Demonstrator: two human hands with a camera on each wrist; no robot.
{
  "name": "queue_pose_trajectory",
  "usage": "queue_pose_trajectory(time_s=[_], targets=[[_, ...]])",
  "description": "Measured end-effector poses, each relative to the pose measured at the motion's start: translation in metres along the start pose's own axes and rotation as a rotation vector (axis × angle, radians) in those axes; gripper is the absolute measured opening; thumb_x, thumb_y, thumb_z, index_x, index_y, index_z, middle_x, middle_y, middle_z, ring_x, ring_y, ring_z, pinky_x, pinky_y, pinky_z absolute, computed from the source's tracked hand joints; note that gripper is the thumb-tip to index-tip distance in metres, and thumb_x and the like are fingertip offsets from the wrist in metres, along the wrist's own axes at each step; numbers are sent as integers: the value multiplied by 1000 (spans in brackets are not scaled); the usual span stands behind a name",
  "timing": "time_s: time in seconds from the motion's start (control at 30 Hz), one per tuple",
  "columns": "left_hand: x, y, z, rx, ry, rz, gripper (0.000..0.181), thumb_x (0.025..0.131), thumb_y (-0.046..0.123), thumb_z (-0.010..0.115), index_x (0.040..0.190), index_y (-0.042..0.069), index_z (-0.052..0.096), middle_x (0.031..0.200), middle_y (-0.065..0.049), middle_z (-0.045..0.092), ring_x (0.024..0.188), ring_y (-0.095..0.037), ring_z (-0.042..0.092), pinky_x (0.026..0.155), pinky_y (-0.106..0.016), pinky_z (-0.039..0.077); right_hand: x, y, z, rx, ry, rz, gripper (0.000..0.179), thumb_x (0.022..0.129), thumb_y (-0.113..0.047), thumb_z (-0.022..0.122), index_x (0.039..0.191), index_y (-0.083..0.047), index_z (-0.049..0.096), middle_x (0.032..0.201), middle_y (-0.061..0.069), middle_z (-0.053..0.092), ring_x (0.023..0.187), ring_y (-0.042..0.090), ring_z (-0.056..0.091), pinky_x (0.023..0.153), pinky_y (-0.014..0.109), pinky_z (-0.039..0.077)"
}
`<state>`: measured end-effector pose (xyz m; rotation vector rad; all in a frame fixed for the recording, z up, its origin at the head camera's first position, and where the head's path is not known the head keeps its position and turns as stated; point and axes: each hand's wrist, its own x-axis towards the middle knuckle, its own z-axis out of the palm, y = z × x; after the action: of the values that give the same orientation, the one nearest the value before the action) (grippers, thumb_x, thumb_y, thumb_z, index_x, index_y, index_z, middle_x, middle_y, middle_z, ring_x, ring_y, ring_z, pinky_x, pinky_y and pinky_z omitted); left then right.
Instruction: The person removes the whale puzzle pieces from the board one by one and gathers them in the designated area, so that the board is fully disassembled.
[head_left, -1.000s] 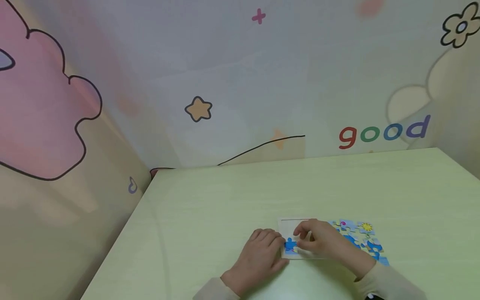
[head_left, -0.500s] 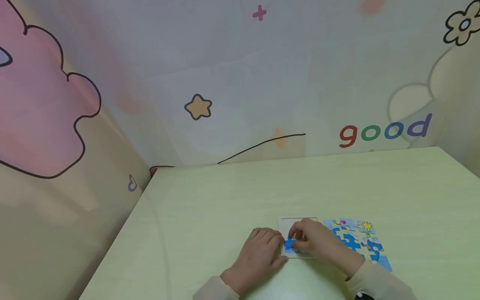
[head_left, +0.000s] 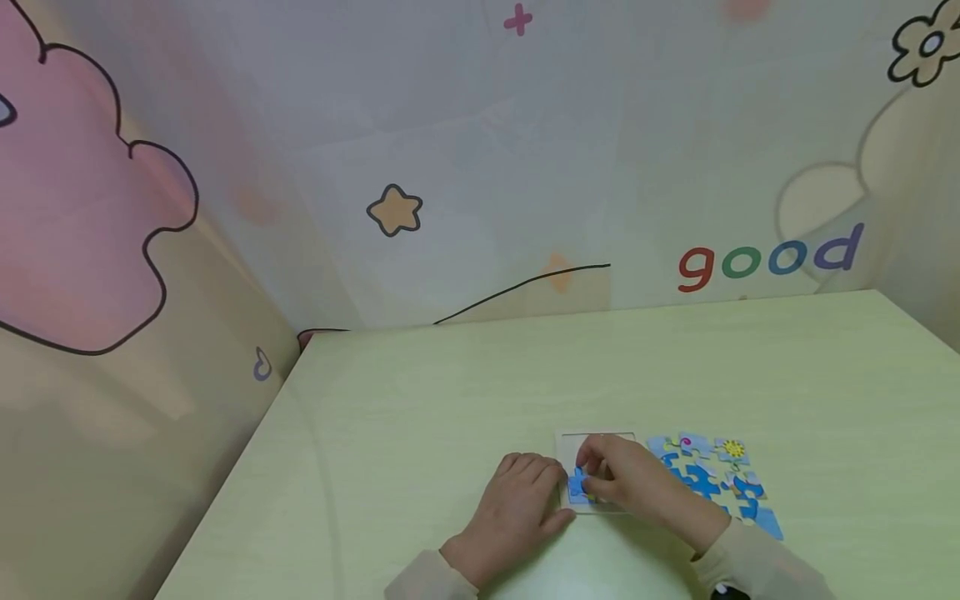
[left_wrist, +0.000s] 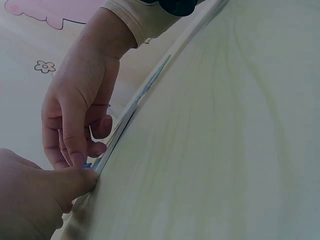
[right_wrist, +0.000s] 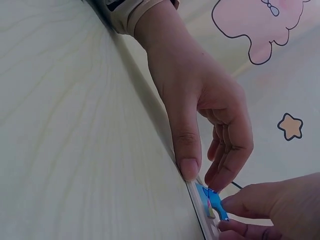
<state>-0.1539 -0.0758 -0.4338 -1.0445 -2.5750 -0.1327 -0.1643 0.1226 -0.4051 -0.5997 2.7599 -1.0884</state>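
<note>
A shallow white puzzle frame (head_left: 572,450) lies on the table, with a blue jigsaw piece (right_wrist: 216,202) at its lower left corner. My right hand (head_left: 637,475) pinches that piece between thumb and fingertips, and the piece stands tilted in the right wrist view. My left hand (head_left: 521,504) rests at the frame's left side, thumb (right_wrist: 189,167) at the near edge and fingertips by the left rim. In the left wrist view the right hand (left_wrist: 80,105) reaches down just past the left thumb. Part of the frame is hidden under the right hand.
Right of the frame lie several loose blue jigsaw pieces (head_left: 702,479), one with a yellow sun (head_left: 734,449). The right forearm overlaps some of them. Beneath is a pale green table (head_left: 420,400), with a printed wall (head_left: 480,167) behind.
My right hand has moved left and its fingertips have closed in on the blue jigsaw piece at the frame's lower left. The left hand has stayed in place.
</note>
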Motion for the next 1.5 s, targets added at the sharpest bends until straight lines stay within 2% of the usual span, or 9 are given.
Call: queue_pose_trajectory(time_s=[0.2,0.43,0.6,0.87,1.1,1.5], targets=[[1,0,-1,-11,-31,-22,32,90,45,63,109,19,57,112,9,64,110,-9,56,100,-28,39,0,-1,0,38,-6,16,12,86,-6,65,94,-10,57,76,-4,59,64,6,48,58,20,41],[1,0,-1,6,-18,-18,33,89,45,64,108,18,57,111,9,64,108,-9,57,99,-27,40,0,0,-4,47,22,9,8,86,-3,61,91,-10,57,74,-4,60,64,6,49,59,20,41],[1,1,-1,-3,-23,-19,31,89,44,64,106,18,57,111,9,64,108,-9,57,99,-27,39,-3,-2,-13,66,23,22,7,87,-4,61,90,-10,58,74,-4,60,64,7,49,59,20,40],[2,2,-1,22,-58,-24,30,91,46,60,103,19,59,113,9,64,108,-9,56,98,-27,39,-14,-1,-35,125,-3,43,7,90,-9,63,93,-9,57,77,0,63,62,12,56,58,22,48],[1,1,0,40,-42,-9,29,91,47,60,101,19,60,111,10,63,107,-9,56,97,-27,40,-25,4,-51,111,-16,42,7,91,-12,63,95,-9,58,78,1,61,61,13,56,58,23,48],[0,0,-1,71,-6,21,28,90,45,62,100,20,59,111,10,63,105,-9,57,96,-27,40,-45,21,-65,102,-34,46,8,91,-13,63,95,-8,58,77,1,59,58,8,51,56,23,46]])
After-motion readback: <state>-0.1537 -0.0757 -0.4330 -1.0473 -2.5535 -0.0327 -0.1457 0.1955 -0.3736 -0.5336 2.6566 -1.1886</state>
